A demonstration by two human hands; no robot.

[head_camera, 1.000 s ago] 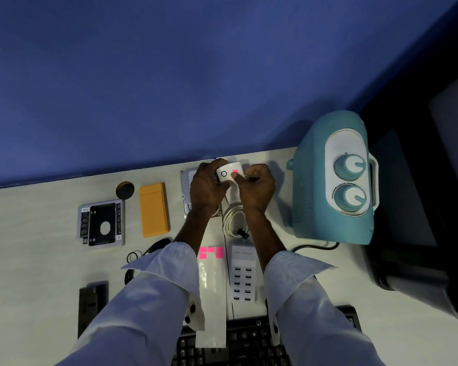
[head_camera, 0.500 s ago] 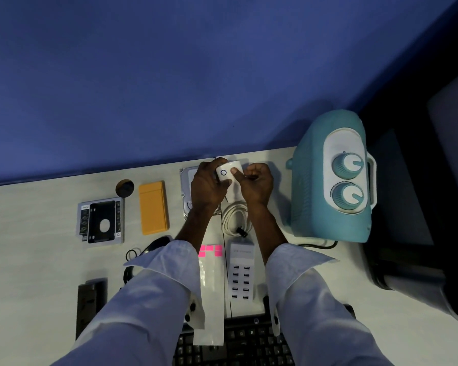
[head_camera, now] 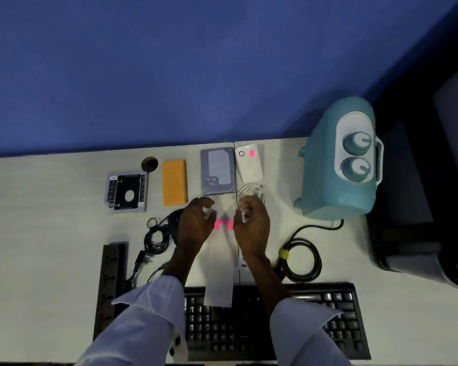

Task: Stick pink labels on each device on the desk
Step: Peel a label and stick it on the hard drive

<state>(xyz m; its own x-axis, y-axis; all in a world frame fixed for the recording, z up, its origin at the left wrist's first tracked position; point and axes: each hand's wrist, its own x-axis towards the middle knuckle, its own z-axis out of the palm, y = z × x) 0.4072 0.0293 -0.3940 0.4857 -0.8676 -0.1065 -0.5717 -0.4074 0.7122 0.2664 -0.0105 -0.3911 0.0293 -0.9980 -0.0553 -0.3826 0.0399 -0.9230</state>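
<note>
Power bank [head_camera: 249, 165] on the bench [head_camera: 50, 233] has its pink label [head_camera: 251, 153].
Left grip [head_camera: 196, 225] hangs loose, empty, by the label strip [head_camera: 220, 273]; right grip [head_camera: 251, 231] is too blurry, can't tell.

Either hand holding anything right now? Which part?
Nothing plainly held: left hand and right hand hover, fingers loosely curled, over the label sheet; blur hides finer detail.

pale matt desk [head_camera: 50, 233] with a faint woodgrain, smooth white plastic power bank [head_camera: 250, 169] with a pink paper label [head_camera: 251, 153], dull grey metal hard drive [head_camera: 218, 171], matt orange plastic case [head_camera: 173, 182], teal plastic heater [head_camera: 323, 170], kinda shiny label backing sheet [head_camera: 220, 273], matt black plastic keyboard [head_camera: 328, 313]
</note>
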